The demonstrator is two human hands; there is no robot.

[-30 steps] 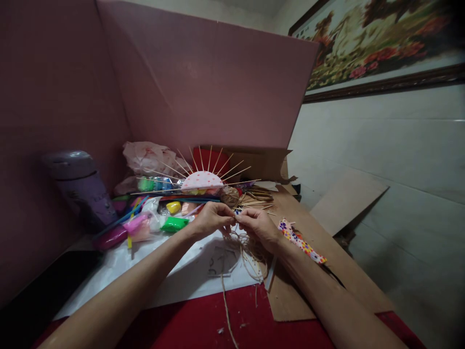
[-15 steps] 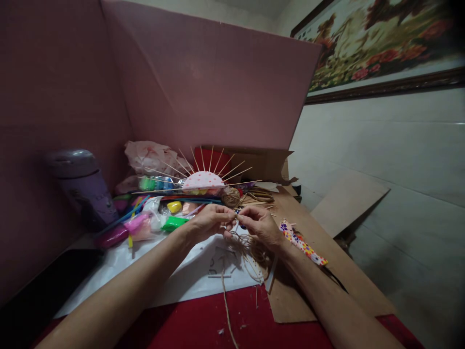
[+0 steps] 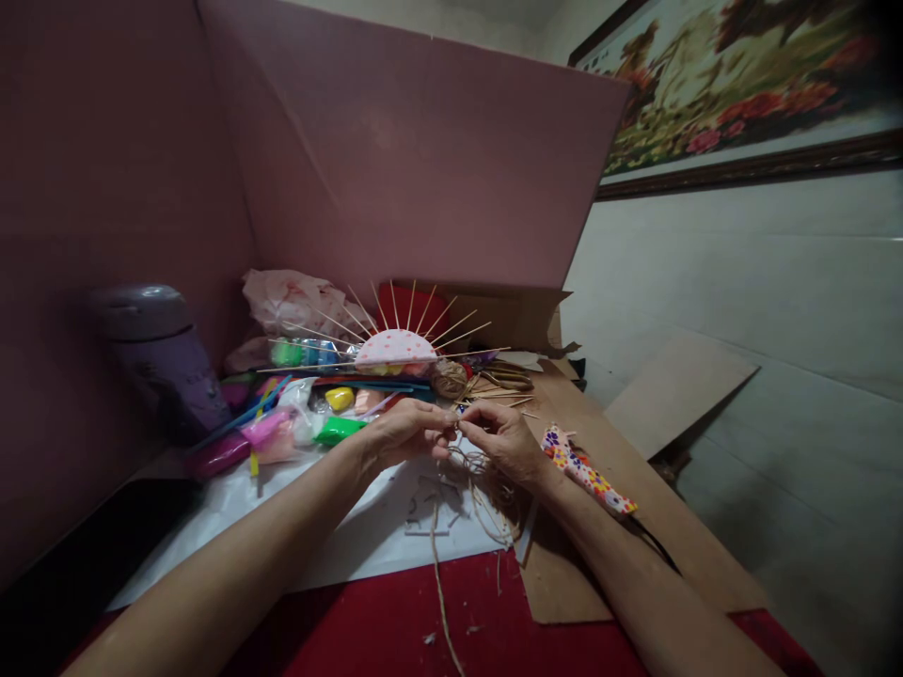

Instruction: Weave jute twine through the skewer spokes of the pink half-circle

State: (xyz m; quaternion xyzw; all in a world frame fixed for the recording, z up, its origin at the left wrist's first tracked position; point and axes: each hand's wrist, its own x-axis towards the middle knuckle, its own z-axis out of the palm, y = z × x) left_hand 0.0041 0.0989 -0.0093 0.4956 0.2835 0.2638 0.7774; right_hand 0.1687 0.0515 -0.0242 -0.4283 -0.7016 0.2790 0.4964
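My left hand point(image 3: 418, 431) and my right hand point(image 3: 502, 440) meet fingertip to fingertip above the white sheet. Both are closed in a pinch on a short bit of jute twine, mostly hidden by the fingers. A loose tangle of the same twine point(image 3: 499, 491) lies below and partly behind my right hand. One strand point(image 3: 438, 588) runs from beneath my left hand over the red surface toward me. Past my hands stands a pink dotted half-disc point(image 3: 395, 348) with thin wooden sticks fanning out from its curved edge.
Bagged coloured clay, including a green pack point(image 3: 339, 431), lies left of my hands. A purple bottle point(image 3: 166, 367) stands far left, near a black flat object point(image 3: 105, 531). At right, a flowered fabric piece point(image 3: 587, 473) rests on cardboard point(image 3: 677, 555). Scissors point(image 3: 506, 378) lie behind.
My fingertips have shifted slightly, the right hand's pinch opening a little apart from the left's. The twine tangle and surrounding things stay in place; the view has moved slightly.
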